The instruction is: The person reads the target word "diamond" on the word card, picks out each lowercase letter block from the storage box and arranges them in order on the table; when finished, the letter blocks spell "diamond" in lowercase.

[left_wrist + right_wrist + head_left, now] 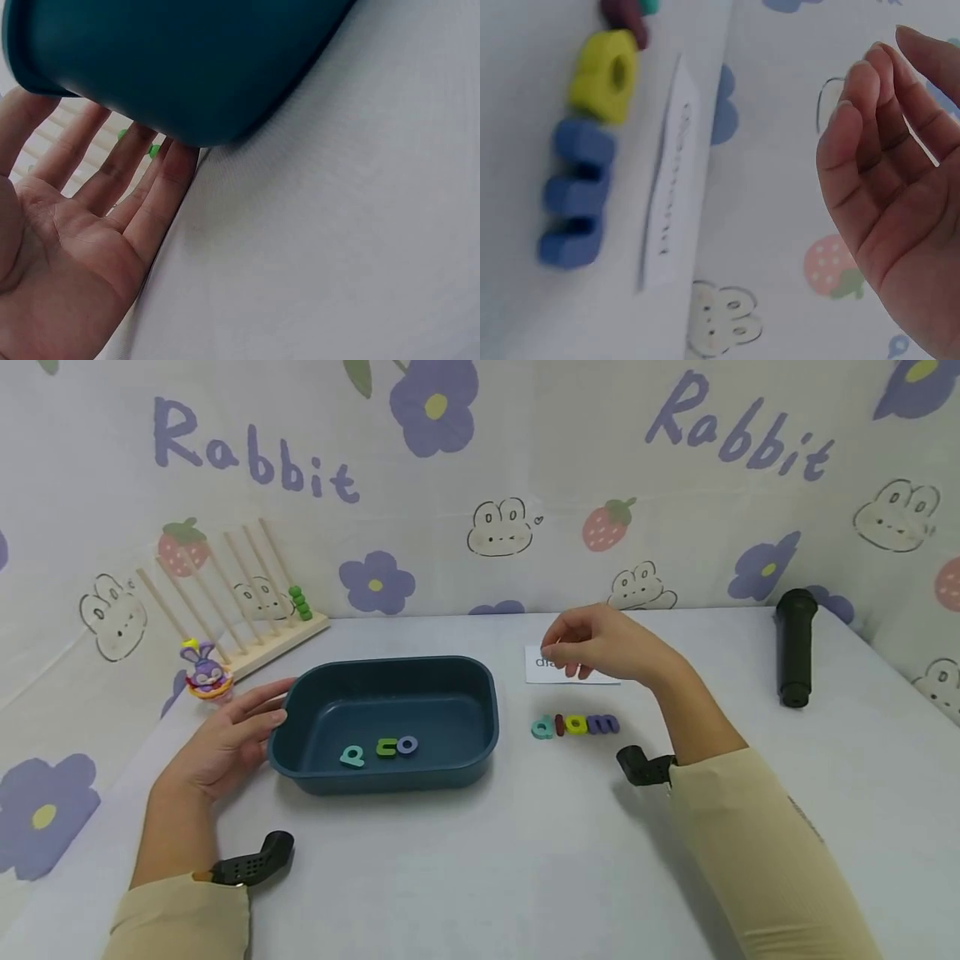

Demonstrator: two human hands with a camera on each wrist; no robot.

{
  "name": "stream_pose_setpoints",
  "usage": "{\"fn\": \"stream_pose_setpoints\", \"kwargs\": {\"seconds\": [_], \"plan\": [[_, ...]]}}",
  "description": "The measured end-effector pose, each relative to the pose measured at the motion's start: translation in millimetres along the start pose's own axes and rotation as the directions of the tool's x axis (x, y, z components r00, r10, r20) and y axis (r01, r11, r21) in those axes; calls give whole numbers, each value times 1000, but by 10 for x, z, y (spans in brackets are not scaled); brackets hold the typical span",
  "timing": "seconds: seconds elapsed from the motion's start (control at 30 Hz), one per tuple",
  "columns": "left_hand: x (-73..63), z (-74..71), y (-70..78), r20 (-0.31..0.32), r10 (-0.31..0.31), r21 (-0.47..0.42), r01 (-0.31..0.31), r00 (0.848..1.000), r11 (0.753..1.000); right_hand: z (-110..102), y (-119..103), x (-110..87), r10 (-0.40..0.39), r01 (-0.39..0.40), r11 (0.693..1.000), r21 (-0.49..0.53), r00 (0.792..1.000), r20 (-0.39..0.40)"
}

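Note:
On the left, my left hand (225, 743) touches the end of a dark teal tray (384, 783), thumb near the rim; in the left wrist view its fairly straight fingers (154, 217) lie against the tray's outer wall. Inside the tray lie a teal letter (352, 757), a green letter (386, 747) and a bluish ring-shaped letter (407, 745). My right hand (603, 643) hovers above a white word card (555, 675), fingers loosely bent and holding nothing. Below the card stands a row of a teal letter (542, 727), dark red letter (559, 725), yellow letter (576, 725) and purple letter m (603, 724).
A wooden peg rack (281, 643) with green beads (300, 602) stands at the back left. Before it is a purple rabbit figure (206, 675). A black cylinder (795, 647) is at the back right. A patterned cloth (555, 460) hangs behind the white table (480, 877).

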State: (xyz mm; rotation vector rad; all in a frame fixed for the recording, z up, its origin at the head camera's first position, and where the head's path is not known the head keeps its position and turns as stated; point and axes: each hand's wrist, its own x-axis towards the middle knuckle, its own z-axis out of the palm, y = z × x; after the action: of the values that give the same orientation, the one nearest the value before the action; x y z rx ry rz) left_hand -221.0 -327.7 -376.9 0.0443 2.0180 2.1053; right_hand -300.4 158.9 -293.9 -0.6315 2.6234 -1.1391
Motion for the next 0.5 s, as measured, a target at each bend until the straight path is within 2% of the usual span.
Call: {"fn": "stream_pose_setpoints", "kwargs": {"seconds": [0.2, 0.5], "plan": [[-9, 22, 27, 1, -8, -3, 8, 1000, 1000, 22, -263, 138, -36, 35, 999, 19, 997, 63], [-15, 22, 17, 4, 2, -23, -2, 1000, 1000, 103, -542, 363, -93, 99, 995, -33, 983, 159]]}}
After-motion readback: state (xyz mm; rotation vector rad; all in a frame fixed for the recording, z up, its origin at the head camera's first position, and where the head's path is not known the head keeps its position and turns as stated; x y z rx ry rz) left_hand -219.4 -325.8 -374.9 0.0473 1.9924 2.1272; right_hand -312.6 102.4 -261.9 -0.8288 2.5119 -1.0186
